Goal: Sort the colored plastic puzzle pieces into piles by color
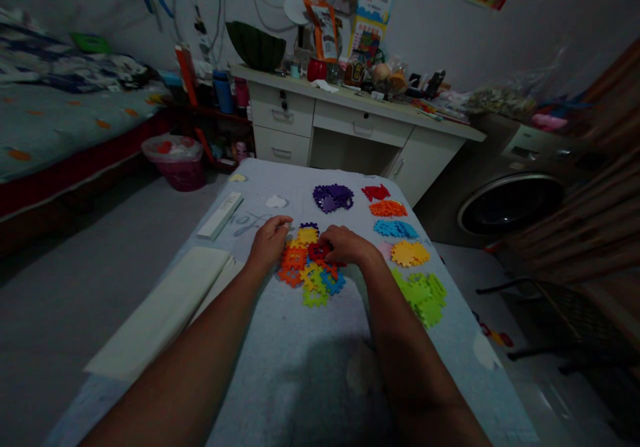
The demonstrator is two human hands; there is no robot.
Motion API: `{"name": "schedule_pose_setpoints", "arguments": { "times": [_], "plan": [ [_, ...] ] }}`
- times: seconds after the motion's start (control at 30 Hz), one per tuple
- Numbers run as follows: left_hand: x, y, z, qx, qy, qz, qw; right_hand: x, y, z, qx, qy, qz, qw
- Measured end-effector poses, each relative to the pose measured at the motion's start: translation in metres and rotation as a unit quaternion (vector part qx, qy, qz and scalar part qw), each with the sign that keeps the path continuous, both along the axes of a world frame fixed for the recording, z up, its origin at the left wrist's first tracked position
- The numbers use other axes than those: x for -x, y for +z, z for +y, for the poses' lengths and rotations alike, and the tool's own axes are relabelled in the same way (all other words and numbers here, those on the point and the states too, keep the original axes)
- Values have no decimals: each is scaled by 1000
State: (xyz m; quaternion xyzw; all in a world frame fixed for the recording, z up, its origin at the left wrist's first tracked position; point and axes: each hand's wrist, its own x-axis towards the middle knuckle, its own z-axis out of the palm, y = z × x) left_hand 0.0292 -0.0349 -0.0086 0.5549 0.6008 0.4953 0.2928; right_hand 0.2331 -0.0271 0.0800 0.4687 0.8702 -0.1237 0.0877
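A mixed heap of plastic interlocking pieces with toothed edges lies mid-table. In it are an orange piece (295,257), a yellow piece (308,235), a blue piece (333,281) and a lime green piece (315,297). My right hand (346,243) reaches into the heap's right side, its fingers bent down onto a red interlocking piece (318,252); the fingertips are partly hidden. Just left of the heap, my left hand (271,239) hovers with fingers stretched out and nothing visible in them.
Purple pieces (333,197) lie behind the heap. Down the right side run piles of red (375,193), orange (389,208), blue (395,228), yellow (410,253) and green pieces (423,295). A white box (220,215) and a folded pale sheet (160,307) rest at left.
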Motion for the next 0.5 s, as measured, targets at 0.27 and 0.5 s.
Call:
{"name": "schedule_pose_setpoints", "arguments": {
  "times": [0.27, 0.5],
  "plan": [
    [1, -3, -2, 6, -18, 54, 998, -10, 7, 6, 40, -6, 64, 997],
    [0, -4, 0, -21, -54, 142, 988, -28, 9, 15, -27, -22, 137, 990]
  ]
}}
